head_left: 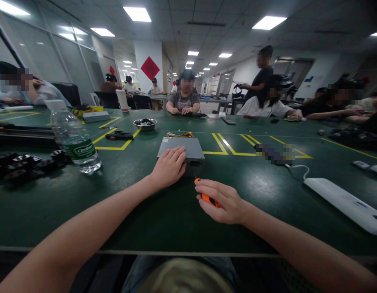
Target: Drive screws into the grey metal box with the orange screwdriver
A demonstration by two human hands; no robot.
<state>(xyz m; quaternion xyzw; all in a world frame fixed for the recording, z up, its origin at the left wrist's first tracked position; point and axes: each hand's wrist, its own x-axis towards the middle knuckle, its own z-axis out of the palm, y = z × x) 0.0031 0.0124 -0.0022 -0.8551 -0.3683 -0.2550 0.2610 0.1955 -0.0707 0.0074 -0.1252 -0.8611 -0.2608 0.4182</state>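
A grey metal power supply (191,146) lies on the green table in front of me, with a socket on its near side and coloured wires (179,134) at its far side. My left hand (172,165) rests on its top, fingers stretched flat over the near left part; the thumb is hidden. An orange-handled screwdriver (209,200) is in the closed fingers of my right hand (222,201). Its thin shaft points up and left toward the near face of the power supply, below the socket. Whether the tip touches cannot be made out.
At the left stand a water bottle (77,140) and black parts (20,167). Farther back are a metal bowl (145,124) and a black tool (119,135). A white power bank (344,203) with a cable lies right. Several people sit around; one person (184,99) faces me.
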